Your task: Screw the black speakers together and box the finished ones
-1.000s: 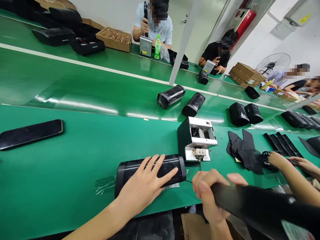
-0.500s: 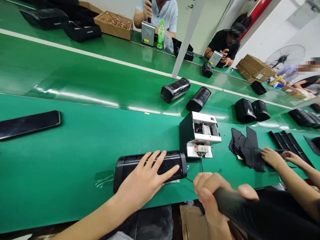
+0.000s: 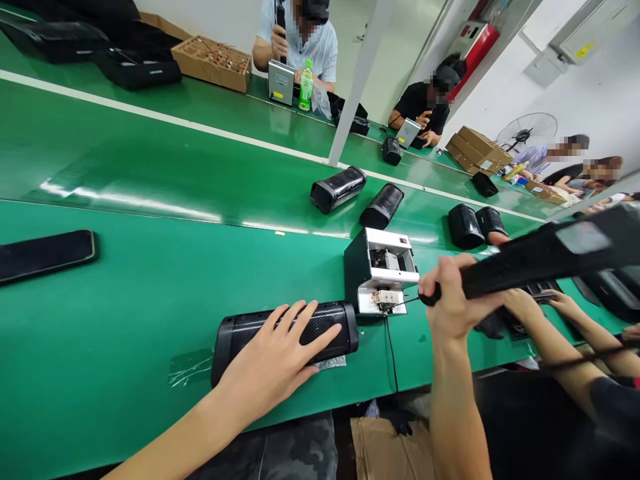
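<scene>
My left hand (image 3: 273,353) lies with spread fingers on top of a black speaker-like housing (image 3: 345,327) on the green bench. My right hand (image 3: 453,293) is wrapped round a black electric screwdriver (image 3: 530,260), held almost level. Its thin bit points left and reaches the metal block at the front of a silver and black screw feeder (image 3: 394,273). Whether a screw sits on the tip is too small to tell. Clear plastic film (image 3: 190,368) lies to the left of the housing.
A dark phone (image 3: 47,255) lies at the left. Two black housings (image 3: 339,189) (image 3: 383,206) stand beyond the feeder. Close on my right are a co-worker's arms (image 3: 545,320). Across the bench a person (image 3: 320,50) sits near a green bottle (image 3: 306,85).
My right hand has lifted the screwdriver up and to the right, from the bench's front edge to the feeder. My left hand has stayed on the housing. The whole view has shifted slightly.
</scene>
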### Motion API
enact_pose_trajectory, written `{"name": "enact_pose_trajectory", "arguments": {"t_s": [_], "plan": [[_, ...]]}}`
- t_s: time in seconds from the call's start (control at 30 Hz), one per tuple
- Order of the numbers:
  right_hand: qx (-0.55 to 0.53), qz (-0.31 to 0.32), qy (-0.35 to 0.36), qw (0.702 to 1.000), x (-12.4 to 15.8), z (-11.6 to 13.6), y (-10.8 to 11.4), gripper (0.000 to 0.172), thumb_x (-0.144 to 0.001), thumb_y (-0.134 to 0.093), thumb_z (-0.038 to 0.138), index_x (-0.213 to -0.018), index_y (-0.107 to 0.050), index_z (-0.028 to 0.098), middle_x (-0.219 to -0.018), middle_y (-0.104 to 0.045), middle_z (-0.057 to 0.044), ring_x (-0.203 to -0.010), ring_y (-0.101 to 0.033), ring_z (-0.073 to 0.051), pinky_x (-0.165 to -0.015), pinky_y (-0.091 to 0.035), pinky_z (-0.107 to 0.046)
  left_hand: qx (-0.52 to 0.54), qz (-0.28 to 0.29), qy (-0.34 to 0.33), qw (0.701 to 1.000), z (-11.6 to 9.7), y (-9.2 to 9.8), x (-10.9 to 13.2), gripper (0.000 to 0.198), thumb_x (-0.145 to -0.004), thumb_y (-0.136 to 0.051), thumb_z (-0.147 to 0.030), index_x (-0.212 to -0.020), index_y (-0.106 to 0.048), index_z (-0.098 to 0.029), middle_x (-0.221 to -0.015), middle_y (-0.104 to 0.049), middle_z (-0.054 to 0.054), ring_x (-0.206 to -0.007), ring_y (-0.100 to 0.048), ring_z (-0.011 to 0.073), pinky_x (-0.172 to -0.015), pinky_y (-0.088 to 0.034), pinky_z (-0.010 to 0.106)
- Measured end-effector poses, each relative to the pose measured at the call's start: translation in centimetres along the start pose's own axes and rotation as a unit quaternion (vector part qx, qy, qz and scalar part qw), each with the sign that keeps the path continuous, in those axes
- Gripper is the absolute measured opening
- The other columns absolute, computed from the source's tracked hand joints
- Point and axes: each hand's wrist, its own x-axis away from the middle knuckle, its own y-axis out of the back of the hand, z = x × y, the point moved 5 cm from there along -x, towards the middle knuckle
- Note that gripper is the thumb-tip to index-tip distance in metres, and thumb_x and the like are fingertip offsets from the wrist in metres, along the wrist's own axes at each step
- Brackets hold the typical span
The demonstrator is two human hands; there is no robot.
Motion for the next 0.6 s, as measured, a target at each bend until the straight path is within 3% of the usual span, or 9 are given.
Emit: {"name": "enact_pose_trajectory", "arguments": {"t_s": [0.1, 0.23, 0.33, 0.47, 0.6], "plan": [[-0.013, 0.038, -0.031, 0.999, 1.0, -1.3, -0.1, 0.036, -0.091, -0.086, 0.023, -0.105, -0.053, 0.026, -0.062, -0.054, 0.015, -0.038, -0.047, -0.009, -0.042, -0.042, -0.025, 0.011, 0.000, 0.000, 1.000, 0.0, 0.2, -0.1, 0.073, -0.104, -0.074, -0.058, -0.170, -0.046, -0.042, -0.171, -0.053, 0.018, -0.152, -0.056, 0.0448, -0.122, -0.046, 0.063], [-0.010, 0.074, -0.108, 0.991, 4.3, 0.7, 1.1, 0.041, -0.090, -0.088, 0.024, -0.116, -0.057, 0.028, -0.062, -0.053, 0.014, -0.036, -0.045, -0.011, -0.040, -0.041, -0.027, 0.013, 0.011, 0.005, 1.000, -0.1, 0.3, -0.2, 0.074, -0.105, -0.073, -0.058, -0.171, -0.044, -0.041, -0.171, -0.053, 0.019, -0.153, -0.057, 0.0441, -0.123, -0.046, 0.063], [-0.042, 0.103, -0.110, 0.988, 7.4, 4.0, 1.6, 0.018, -0.098, -0.075, 0.026, -0.097, -0.057, 0.028, -0.057, -0.047, 0.012, -0.035, -0.041, -0.012, -0.040, -0.037, -0.029, 0.021, 0.016, -0.001, 1.000, -0.3, 0.4, -0.2, 0.075, -0.106, -0.071, -0.058, -0.172, -0.040, -0.040, -0.173, -0.050, 0.020, -0.155, -0.055, 0.0443, -0.123, -0.045, 0.063], [-0.087, 0.299, -0.064, 0.948, 10.2, 8.2, -1.0, 0.033, -0.111, -0.056, 0.039, -0.081, -0.049, 0.027, -0.049, -0.046, 0.008, -0.034, -0.042, -0.014, -0.040, -0.036, -0.033, 0.025, 0.008, 0.003, 1.000, -0.3, 0.6, -0.4, 0.076, -0.104, -0.075, -0.058, -0.171, -0.043, -0.039, -0.172, -0.051, 0.020, -0.153, -0.056, 0.0443, -0.123, -0.044, 0.062], [-0.067, 0.336, -0.047, 0.938, 10.5, 9.3, -3.5, 0.032, -0.110, -0.062, 0.037, -0.083, -0.050, 0.027, -0.051, -0.050, 0.008, -0.038, -0.047, -0.015, -0.044, -0.043, -0.035, 0.016, -0.011, -0.003, 1.000, -0.4, 0.7, -0.5, 0.078, -0.102, -0.077, -0.059, -0.169, -0.046, -0.036, -0.167, -0.056, 0.023, -0.149, -0.061, 0.0438, -0.119, -0.048, 0.060]]}}
